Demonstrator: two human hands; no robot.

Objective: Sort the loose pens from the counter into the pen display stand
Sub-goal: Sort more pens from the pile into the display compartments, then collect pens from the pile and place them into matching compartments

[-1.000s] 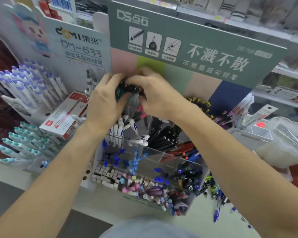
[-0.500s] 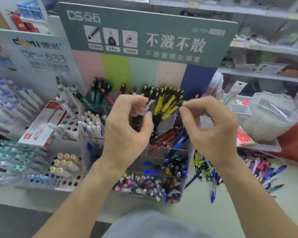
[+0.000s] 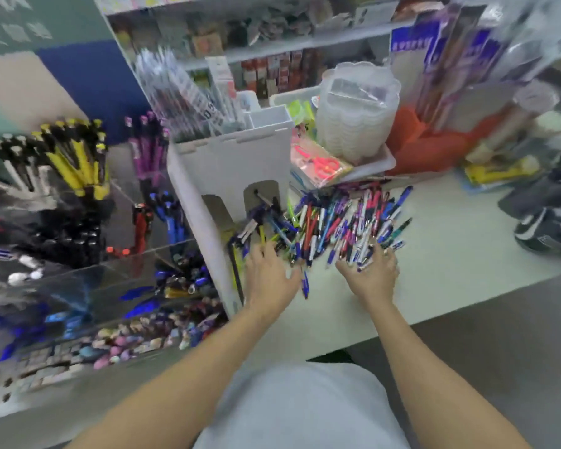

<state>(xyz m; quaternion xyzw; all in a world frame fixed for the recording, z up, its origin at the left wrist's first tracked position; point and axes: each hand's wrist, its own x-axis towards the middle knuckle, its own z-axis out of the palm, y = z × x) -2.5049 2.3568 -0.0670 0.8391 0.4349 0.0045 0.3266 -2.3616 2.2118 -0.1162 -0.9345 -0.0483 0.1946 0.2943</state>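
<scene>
pale counter (image 3: 450, 254) edge near left hand (image 3: 268, 273), right hand (image 3: 371, 273)

Just one camera here, a wide-angle worn on the person's head, looking forward and steeply down past both forearms onto the pale white counter (image 3: 441, 254). It sits close in, with the clear acrylic pen display stand (image 3: 117, 273) blurred at left and cluttered store shelves (image 3: 272, 47) curving across the top.

Pale counter (image 3: 450, 254) bears loose pens (image 3: 337, 222); display stand (image 3: 227, 176) beside.
</scene>
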